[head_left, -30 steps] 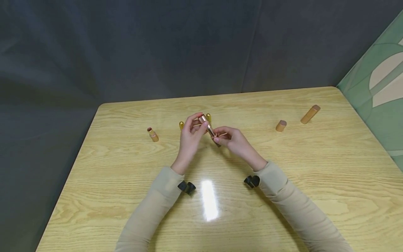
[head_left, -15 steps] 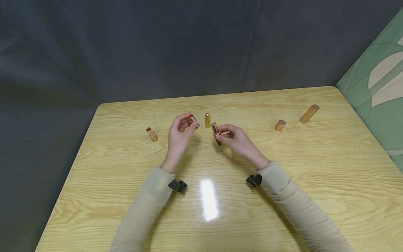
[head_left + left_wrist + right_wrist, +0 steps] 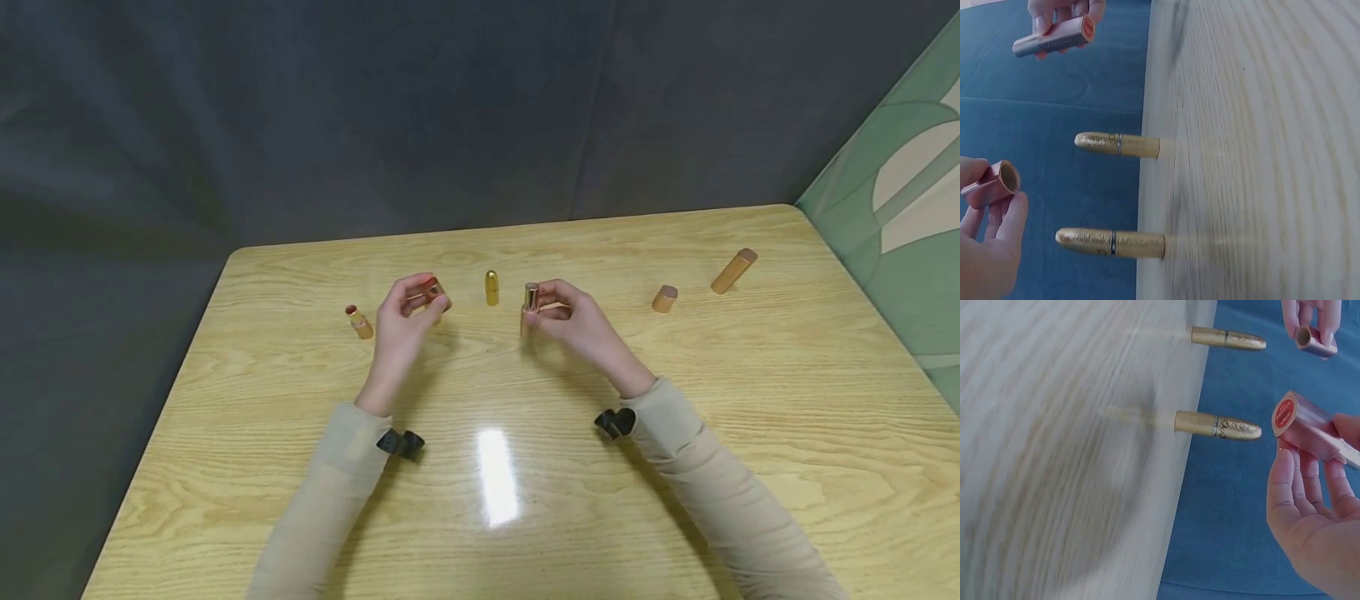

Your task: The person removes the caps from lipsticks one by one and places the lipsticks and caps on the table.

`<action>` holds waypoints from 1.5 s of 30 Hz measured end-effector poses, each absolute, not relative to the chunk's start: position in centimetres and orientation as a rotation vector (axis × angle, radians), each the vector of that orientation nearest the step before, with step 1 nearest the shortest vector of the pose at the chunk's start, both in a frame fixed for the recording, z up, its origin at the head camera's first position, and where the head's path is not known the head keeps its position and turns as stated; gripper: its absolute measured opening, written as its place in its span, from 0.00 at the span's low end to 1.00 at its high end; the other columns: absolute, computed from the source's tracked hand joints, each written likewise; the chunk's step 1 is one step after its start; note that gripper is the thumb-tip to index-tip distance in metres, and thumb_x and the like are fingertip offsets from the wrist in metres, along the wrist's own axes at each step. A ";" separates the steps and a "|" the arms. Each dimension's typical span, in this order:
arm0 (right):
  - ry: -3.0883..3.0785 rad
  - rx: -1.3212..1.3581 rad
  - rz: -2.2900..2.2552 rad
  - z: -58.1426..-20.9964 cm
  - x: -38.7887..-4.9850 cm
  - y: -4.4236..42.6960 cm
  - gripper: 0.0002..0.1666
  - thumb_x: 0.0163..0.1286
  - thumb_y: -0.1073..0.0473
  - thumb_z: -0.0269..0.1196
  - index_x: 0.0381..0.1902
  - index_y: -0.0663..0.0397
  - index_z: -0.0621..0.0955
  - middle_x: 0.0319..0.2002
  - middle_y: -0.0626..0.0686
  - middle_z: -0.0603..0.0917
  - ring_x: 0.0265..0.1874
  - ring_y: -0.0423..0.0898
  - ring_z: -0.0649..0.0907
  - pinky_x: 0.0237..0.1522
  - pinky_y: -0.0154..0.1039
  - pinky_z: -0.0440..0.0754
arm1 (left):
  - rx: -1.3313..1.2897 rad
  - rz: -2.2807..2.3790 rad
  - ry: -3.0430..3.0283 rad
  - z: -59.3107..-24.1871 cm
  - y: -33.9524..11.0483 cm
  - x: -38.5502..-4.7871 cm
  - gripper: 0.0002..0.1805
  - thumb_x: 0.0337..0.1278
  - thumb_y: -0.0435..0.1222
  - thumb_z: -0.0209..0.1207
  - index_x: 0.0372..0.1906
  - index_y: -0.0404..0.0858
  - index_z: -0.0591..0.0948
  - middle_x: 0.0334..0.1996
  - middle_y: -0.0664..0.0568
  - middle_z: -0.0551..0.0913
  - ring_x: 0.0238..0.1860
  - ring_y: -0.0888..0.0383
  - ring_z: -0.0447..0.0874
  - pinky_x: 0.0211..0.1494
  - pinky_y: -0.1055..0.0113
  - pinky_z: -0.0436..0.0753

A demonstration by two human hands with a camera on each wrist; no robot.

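L hand (image 3: 402,323) pinches pink cap (image 3: 986,189), R hand (image 3: 576,321) pinches pink lipstick base (image 3: 1311,428) well apart from it, w/ 2 gold tubes (image 3: 1139,244) upright on bench (image 3: 600,517) nearby.

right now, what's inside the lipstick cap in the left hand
The lipstick cap, held in the left hand, shows a hollow opening with some inner wall visible and nothing sticking out. Deeper inside is hidden by its own walls.

One table (image 3: 600,517), light wood-grain top with rounded far corners, bears two upright gold bullet-shaped tubes (image 3: 1117,145) (image 3: 1110,242) near the far middle, one gold-necked copper tube (image 3: 360,323) at left and, at right, one short copper-coloured piece (image 3: 664,299) near one longer copper-coloured tube (image 3: 733,272).
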State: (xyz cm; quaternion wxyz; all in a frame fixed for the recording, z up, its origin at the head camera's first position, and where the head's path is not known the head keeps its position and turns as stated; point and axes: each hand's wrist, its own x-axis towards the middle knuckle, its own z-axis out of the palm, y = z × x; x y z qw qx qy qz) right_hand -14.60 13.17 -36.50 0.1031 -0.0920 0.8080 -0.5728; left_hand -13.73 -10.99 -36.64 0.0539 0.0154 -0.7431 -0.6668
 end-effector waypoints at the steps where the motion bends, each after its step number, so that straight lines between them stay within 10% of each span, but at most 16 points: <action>1: 2.384 -0.274 -1.692 -36.4 -14.6 13.3 0.24 0.66 0.67 0.61 0.59 0.66 0.72 0.50 0.62 0.78 0.42 0.43 0.83 0.43 0.24 0.80 | 0.048 -2.025 -2.265 -36.6 -11.2 -13.7 0.20 0.59 0.31 0.61 0.56 0.34 0.74 0.47 0.48 0.79 0.49 0.57 0.79 0.43 0.80 0.79; 13: 2.369 -0.268 -1.743 -35.7 -14.6 14.1 0.23 0.70 0.63 0.58 0.60 0.66 0.70 0.47 0.55 0.76 0.35 0.30 0.79 0.41 0.25 0.77 | 0.069 -2.017 -2.274 -36.1 -12.9 -13.8 0.22 0.58 0.30 0.61 0.58 0.33 0.73 0.43 0.61 0.77 0.46 0.67 0.78 0.63 0.65 0.73; 22: 2.355 -0.222 -1.739 -35.7 -14.7 14.5 0.24 0.69 0.65 0.58 0.61 0.65 0.70 0.51 0.57 0.75 0.36 0.26 0.80 0.41 0.23 0.78 | 0.047 -1.993 -2.286 -35.8 -13.8 -13.7 0.22 0.58 0.29 0.61 0.58 0.32 0.73 0.42 0.62 0.76 0.45 0.66 0.78 0.48 0.80 0.80; 45: 2.436 -0.208 -1.703 -35.3 -15.2 16.3 0.25 0.73 0.55 0.55 0.63 0.61 0.68 0.47 0.50 0.73 0.38 0.35 0.77 0.47 0.31 0.79 | 0.221 -1.831 -2.184 -33.8 -19.7 -12.5 0.18 0.57 0.30 0.63 0.53 0.42 0.78 0.42 0.65 0.78 0.45 0.67 0.79 0.44 0.81 0.79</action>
